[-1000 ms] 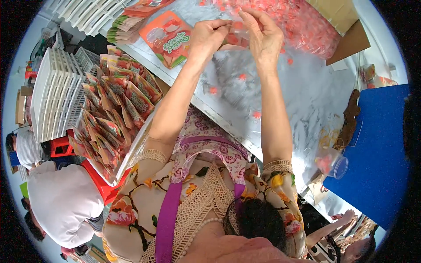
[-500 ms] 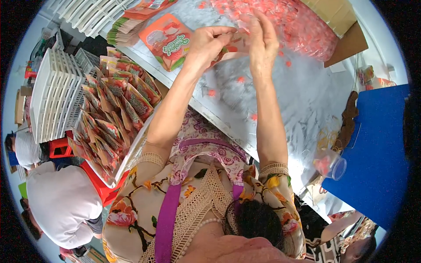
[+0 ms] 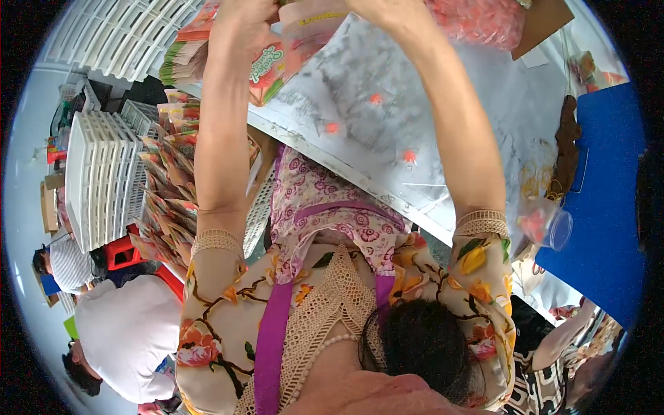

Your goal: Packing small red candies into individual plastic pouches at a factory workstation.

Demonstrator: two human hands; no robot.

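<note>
Right up at the top edge, it's pouch handling, I'd judge: the pale pink pouch [image 3: 312, 19] spans between left hand [image 3: 243, 12] and right hand [image 3: 389, 8], over the table [image 3: 346, 86]. Both are cropped, so I can't tell either grip. Next calls for steady support. Compared with earlier, both hands sit higher, further apart.

Marbled table [image 3: 408, 114]: pouches [image 3: 267, 75], red pieces [image 3: 332, 128]

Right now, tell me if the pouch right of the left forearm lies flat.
Flat: the pouch lies on the table, printed side up.
</note>
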